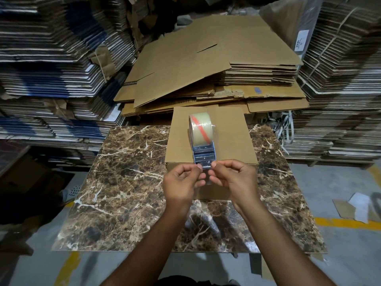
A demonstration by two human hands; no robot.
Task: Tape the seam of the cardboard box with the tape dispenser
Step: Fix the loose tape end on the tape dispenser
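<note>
A closed brown cardboard box [228, 133] sits at the far middle of a marble-patterned table [127, 182]. Its top seam [207, 112] runs away from me. On the box top lies a blue tape dispenser [203, 154] with a clear tape roll [201, 130] that has an orange stripe. My left hand [181, 182] and my right hand [235, 179] meet at the box's near edge. Both pinch the free end of the clear tape [206, 172], which hangs down over the box's front face.
Flattened brown cartons [206, 65] are stacked behind the box. Tall stacks of bundled flat cardboard rise at the left [51, 69] and at the right [340, 89]. The grey floor has yellow lines [346, 222] and paper scraps [358, 207] at the right.
</note>
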